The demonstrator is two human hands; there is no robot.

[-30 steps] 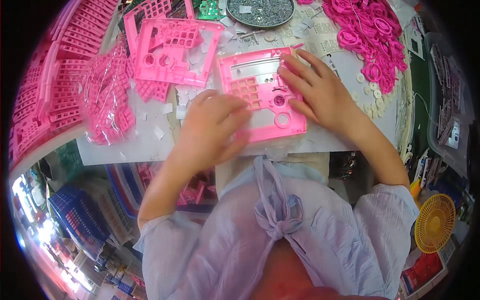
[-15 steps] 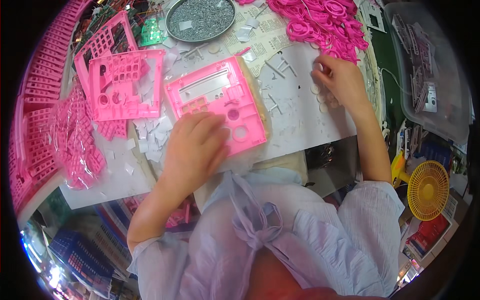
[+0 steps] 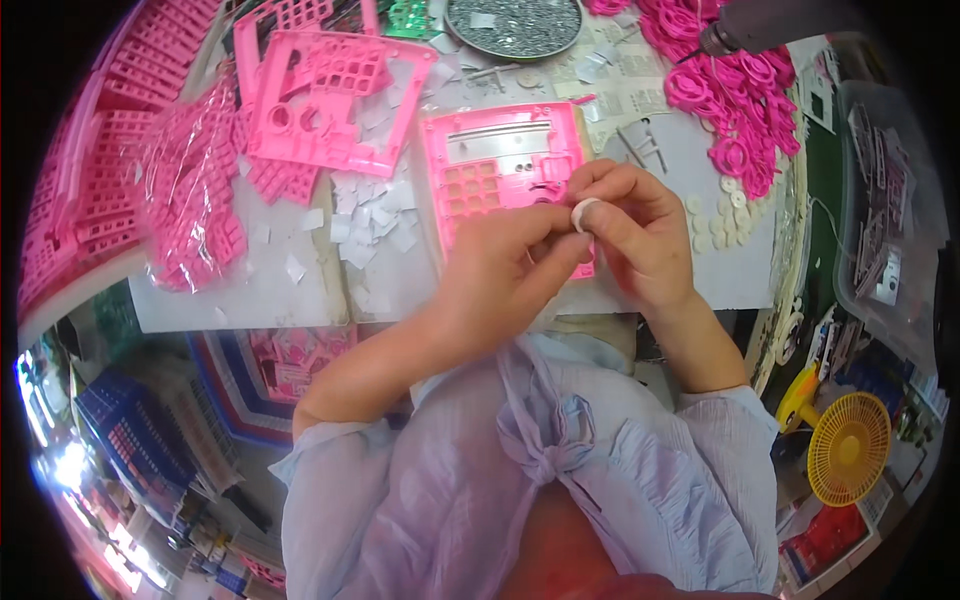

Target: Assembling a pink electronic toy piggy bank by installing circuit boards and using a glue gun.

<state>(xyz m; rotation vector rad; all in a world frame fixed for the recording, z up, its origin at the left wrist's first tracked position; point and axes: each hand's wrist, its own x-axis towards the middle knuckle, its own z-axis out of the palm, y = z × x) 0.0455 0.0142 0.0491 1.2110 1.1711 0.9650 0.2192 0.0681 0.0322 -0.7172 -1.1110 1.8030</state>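
Over the lower right part of a pink plastic casing panel (image 3: 508, 178), my two hands come together. A small white disc (image 3: 580, 217) is pinched between the fingertips of my right hand (image 3: 642, 238). The fingertips of my left hand (image 3: 498, 268) meet the same disc from the other side, closed around its edge. The panel lies flat, its inner side up, with a silvery strip (image 3: 500, 140) near its far edge. My hands hide its near right portion. Several more white discs (image 3: 722, 222) lie on the table to the right.
Grey pins (image 3: 642, 148) lie beyond the panel, near pink rings (image 3: 748, 125). A dark powered driver (image 3: 765, 28) hangs at top right. A round pan (image 3: 515, 57) holds screws. Pink frames (image 3: 352, 155), bagged pink keypads (image 3: 190, 195) and paper squares (image 3: 375, 215) lie left.
My right hand has moved left from the loose discs to above the panel, with a disc in its fingers. My left hand has come off the panel to meet it. The whole view has shifted.
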